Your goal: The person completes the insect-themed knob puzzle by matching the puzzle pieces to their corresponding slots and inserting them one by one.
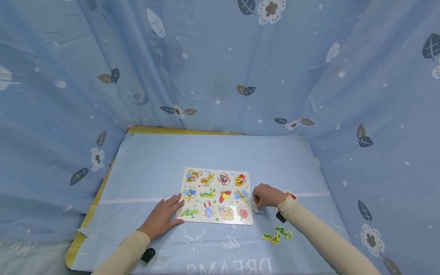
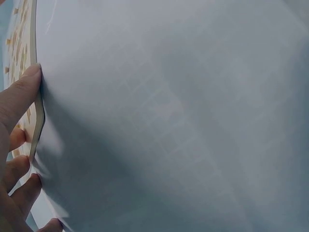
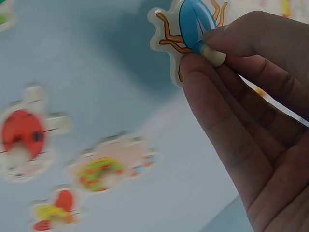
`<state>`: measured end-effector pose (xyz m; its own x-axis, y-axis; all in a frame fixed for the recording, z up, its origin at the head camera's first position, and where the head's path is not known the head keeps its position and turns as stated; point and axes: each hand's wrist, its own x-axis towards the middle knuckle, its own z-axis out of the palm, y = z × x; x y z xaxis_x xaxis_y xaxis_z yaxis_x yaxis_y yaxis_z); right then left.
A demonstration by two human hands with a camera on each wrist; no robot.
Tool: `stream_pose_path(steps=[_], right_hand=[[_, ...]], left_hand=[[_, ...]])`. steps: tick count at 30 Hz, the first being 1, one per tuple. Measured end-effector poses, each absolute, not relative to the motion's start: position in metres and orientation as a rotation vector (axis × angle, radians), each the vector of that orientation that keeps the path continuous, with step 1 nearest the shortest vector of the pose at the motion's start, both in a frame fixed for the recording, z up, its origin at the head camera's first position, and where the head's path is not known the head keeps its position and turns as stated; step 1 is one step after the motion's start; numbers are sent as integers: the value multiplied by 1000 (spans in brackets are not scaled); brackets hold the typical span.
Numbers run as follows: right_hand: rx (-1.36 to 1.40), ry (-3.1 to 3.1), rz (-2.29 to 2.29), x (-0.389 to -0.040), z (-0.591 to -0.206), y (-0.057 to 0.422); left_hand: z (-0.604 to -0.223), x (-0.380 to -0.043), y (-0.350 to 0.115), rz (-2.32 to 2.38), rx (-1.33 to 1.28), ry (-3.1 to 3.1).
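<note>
My right hand (image 1: 269, 195), just right of the puzzle board, pinches a blue-winged insect puzzle piece (image 3: 194, 21) by its small wooden peg. In the head view the piece (image 1: 258, 209) shows below the fingers, close to the tabletop. My left hand (image 1: 165, 215) rests with spread fingers along the left edge of the pale puzzle board (image 1: 216, 172). In the left wrist view its thumb (image 2: 26, 87) touches the board's edge (image 2: 35, 43). Colourful insect pictures cover the board in rows.
Right of the board lie a caterpillar piece (image 1: 271, 238) and a green insect piece (image 1: 284, 232). Red pieces (image 1: 290, 194) are partly behind my right arm. The right wrist view shows a ladybird piece (image 3: 24, 133), a snail piece (image 3: 104, 171) and a red-and-yellow insect piece (image 3: 55, 211).
</note>
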<state>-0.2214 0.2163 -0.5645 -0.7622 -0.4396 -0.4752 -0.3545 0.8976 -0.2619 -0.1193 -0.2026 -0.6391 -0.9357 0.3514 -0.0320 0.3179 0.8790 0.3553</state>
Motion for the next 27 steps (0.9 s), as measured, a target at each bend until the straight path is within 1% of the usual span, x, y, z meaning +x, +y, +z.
stream_pose_path(steps=[8,19,27], right_hand=[[-804,2523,-266,-229,-557,166],[-1146,2438,-302,-229,-567,85],[-1187,2431,-261,-220,-579,56]], left_hand=[[-639,-117,-200,542,485,2924],[-639,-117,-203,540,482,2935],[-637,-119,-205,535,478,2925]])
